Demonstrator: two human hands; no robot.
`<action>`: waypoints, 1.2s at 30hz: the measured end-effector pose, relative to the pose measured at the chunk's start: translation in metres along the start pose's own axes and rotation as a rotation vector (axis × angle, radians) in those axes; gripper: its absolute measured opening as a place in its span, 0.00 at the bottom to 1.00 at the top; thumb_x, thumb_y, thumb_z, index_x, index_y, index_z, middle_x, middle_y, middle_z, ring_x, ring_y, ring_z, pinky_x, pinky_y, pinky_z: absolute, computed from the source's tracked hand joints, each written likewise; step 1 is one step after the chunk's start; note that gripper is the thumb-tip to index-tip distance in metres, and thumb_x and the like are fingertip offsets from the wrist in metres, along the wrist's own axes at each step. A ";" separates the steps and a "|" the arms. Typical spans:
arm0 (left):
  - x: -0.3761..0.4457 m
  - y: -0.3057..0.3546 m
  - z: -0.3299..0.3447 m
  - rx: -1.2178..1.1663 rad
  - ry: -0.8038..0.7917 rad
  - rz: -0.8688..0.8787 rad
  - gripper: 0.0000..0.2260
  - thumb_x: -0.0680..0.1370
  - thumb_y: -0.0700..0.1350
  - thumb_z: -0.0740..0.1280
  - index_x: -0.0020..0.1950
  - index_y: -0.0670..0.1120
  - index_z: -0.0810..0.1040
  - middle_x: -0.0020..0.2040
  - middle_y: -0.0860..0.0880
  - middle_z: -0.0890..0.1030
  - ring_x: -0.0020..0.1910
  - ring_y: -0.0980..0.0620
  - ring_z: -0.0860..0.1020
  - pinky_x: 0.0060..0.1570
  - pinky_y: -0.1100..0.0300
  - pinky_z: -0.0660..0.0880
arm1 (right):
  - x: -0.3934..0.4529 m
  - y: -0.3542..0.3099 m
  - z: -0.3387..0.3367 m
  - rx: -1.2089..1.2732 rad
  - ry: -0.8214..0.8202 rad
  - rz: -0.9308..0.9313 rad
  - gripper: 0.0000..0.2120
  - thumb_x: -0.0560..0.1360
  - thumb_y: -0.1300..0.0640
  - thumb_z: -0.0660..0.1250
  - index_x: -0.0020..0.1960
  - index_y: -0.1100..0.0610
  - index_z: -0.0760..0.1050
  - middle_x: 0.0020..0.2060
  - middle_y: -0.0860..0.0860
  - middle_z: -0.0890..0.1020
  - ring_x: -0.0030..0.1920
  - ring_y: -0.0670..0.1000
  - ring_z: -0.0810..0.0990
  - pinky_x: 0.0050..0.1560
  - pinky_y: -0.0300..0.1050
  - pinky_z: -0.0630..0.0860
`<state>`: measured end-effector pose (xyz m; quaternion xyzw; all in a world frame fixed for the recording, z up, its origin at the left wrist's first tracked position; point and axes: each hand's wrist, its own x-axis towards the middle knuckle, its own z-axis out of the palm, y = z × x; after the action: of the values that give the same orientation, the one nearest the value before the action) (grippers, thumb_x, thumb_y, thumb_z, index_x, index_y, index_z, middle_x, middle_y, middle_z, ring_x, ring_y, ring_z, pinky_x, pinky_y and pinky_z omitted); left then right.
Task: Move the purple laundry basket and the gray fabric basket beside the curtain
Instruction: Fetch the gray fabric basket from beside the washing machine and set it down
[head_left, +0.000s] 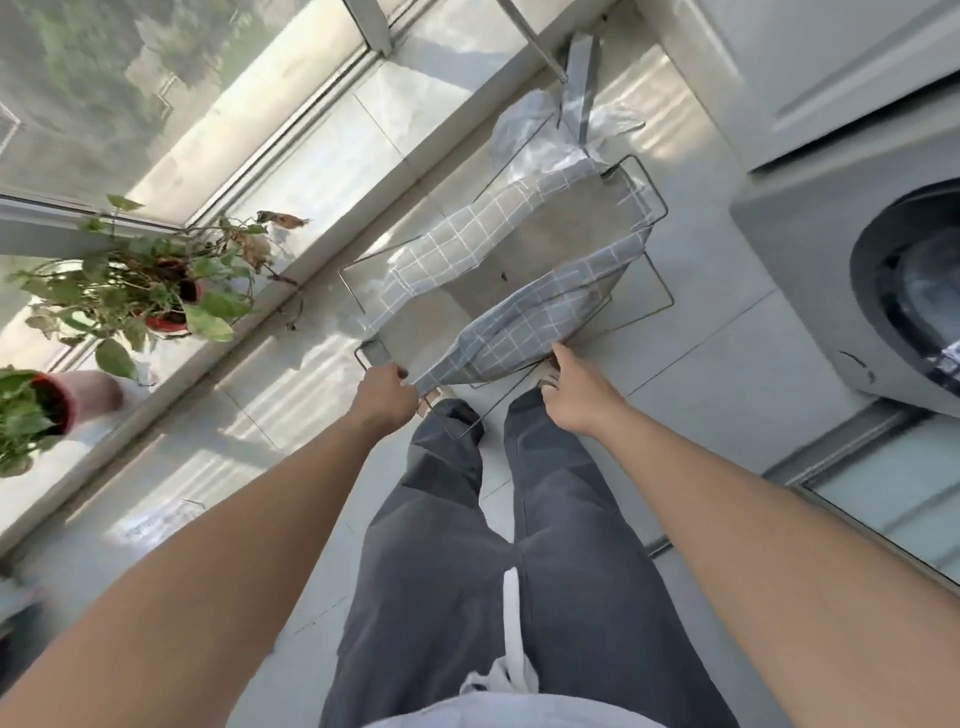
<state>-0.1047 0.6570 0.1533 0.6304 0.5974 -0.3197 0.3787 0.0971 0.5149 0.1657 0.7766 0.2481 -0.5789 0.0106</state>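
The gray fabric basket (457, 244), checked cloth on a thin wire frame, stands on the pale tiled floor in front of my legs. My left hand (387, 392) is closed on the near corner of its wire rim. My right hand (574, 387) hovers by the near right edge, fingers spread, one fingertip touching the cloth. A white plastic bag (524, 132) lies beyond the basket's far end. No purple laundry basket and no curtain are in view.
A washing machine (852, 291) with a round door stands on the right, cabinets (831, 67) above it. On the left a window sill (171, 374) carries two potted plants (156, 291). A metal pole (540, 41) and a grey strap hang beyond the basket.
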 end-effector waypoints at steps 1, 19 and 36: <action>0.005 0.001 0.006 -0.029 -0.002 -0.008 0.20 0.79 0.42 0.61 0.71 0.39 0.72 0.71 0.40 0.73 0.67 0.40 0.73 0.65 0.53 0.70 | 0.004 0.003 0.002 -0.006 0.001 0.007 0.29 0.80 0.55 0.59 0.79 0.55 0.54 0.74 0.57 0.67 0.71 0.61 0.68 0.67 0.55 0.70; 0.060 -0.017 0.035 -0.024 0.121 -0.227 0.21 0.78 0.45 0.61 0.70 0.43 0.69 0.72 0.37 0.60 0.70 0.34 0.63 0.69 0.46 0.65 | 0.088 0.038 -0.096 -0.075 0.268 0.130 0.38 0.81 0.50 0.61 0.81 0.53 0.41 0.81 0.51 0.39 0.81 0.55 0.41 0.76 0.59 0.52; 0.066 -0.010 0.018 -0.276 0.123 -0.340 0.15 0.67 0.46 0.61 0.48 0.40 0.79 0.61 0.34 0.76 0.48 0.36 0.79 0.40 0.48 0.77 | 0.143 0.005 -0.143 -0.098 0.356 0.144 0.34 0.78 0.55 0.62 0.80 0.55 0.51 0.80 0.57 0.38 0.80 0.58 0.38 0.76 0.57 0.53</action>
<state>-0.1086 0.6751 0.0866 0.4813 0.7551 -0.2549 0.3649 0.2566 0.6072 0.0818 0.8810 0.2178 -0.4176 0.0459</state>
